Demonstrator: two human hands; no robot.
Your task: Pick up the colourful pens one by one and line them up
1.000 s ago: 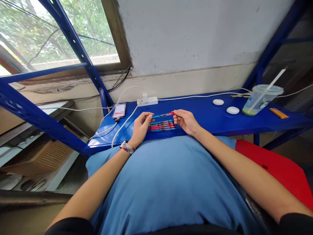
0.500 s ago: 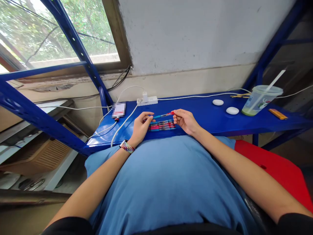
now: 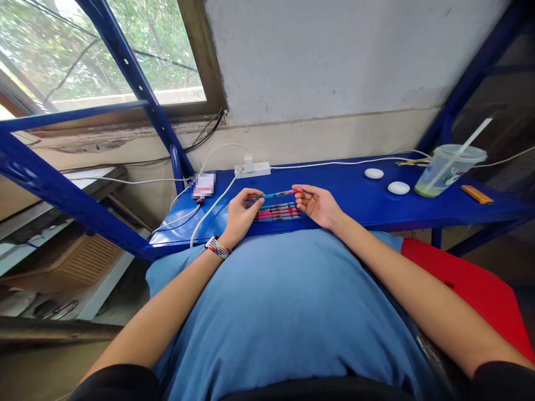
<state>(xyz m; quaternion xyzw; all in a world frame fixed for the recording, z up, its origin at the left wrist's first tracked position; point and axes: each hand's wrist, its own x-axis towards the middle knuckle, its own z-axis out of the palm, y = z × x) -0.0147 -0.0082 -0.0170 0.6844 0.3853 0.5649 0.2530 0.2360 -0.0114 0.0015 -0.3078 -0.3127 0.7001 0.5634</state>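
A pen (image 3: 276, 194) with a blue end and a red end is held level just above the table, between my two hands. My left hand (image 3: 243, 214) pinches its blue end between thumb and fingers. At the red end is my right hand (image 3: 320, 207), its forefinger stretched along the top and the other fingers curled below, closed lightly on it. Beneath the held pen several blue and red pens (image 3: 276, 214) lie side by side in a row on the blue table (image 3: 334, 194). My left fingers partly cover the left ends of the row.
A power strip (image 3: 253, 169) with white cables stands at the back, near a blurred white item (image 3: 204, 185). To the right are two white oval objects (image 3: 374, 174), a plastic cup (image 3: 449, 171) with a straw, and an orange packet (image 3: 476, 194). A red stool (image 3: 463, 284) stands at right.
My right forefinger has straightened, and its grip on the pen's red end looks looser. The pen has risen slightly at that end. My left hand is almost where it was.
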